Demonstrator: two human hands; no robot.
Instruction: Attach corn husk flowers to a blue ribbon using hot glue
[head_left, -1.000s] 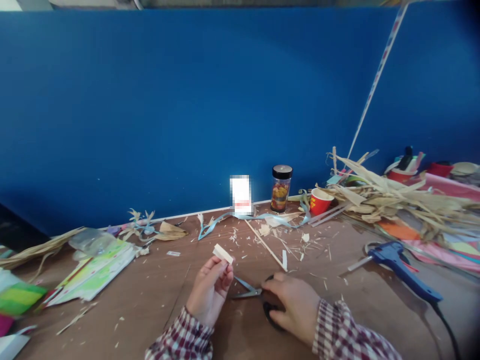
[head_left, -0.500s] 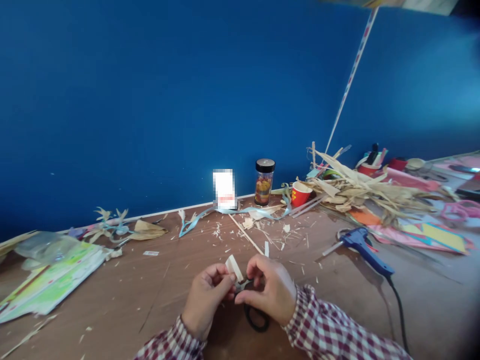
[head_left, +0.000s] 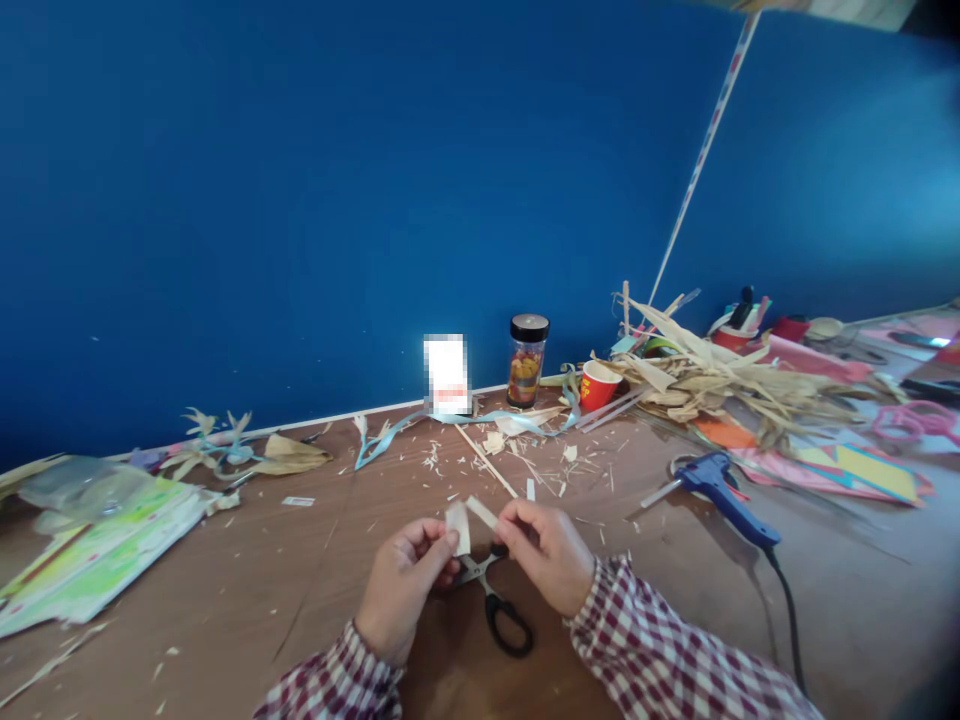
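Between thumb and index finger, my left hand (head_left: 409, 570) pinches a pale piece of corn husk (head_left: 457, 525). A pair of scissors (head_left: 508, 628) with black handles sits between my hands; their blades run under my left fingers, which partly hide them. My right hand (head_left: 547, 550) is closed on the end of a narrow pale husk strip (head_left: 482, 512), which points up and left toward the wider piece. One handle loop of the scissors lies just below my right fingertips, the other hangs nearer to me. Whether my left fingers grip the blades I cannot tell.
A blue glue gun (head_left: 731, 500) lies to the right, its cord running toward me. Dried husks (head_left: 705, 385) are heaped behind it, beside a red paper cup (head_left: 600, 386) and a lidded jar (head_left: 527, 362). Scraps litter the brown table (head_left: 247, 570). Green printed packaging (head_left: 112, 560) lies left.
The husk, one piece before, now shows as two parts, the narrow strip in my right fingers. My right hand has shifted slightly right, and the scissors are more exposed.
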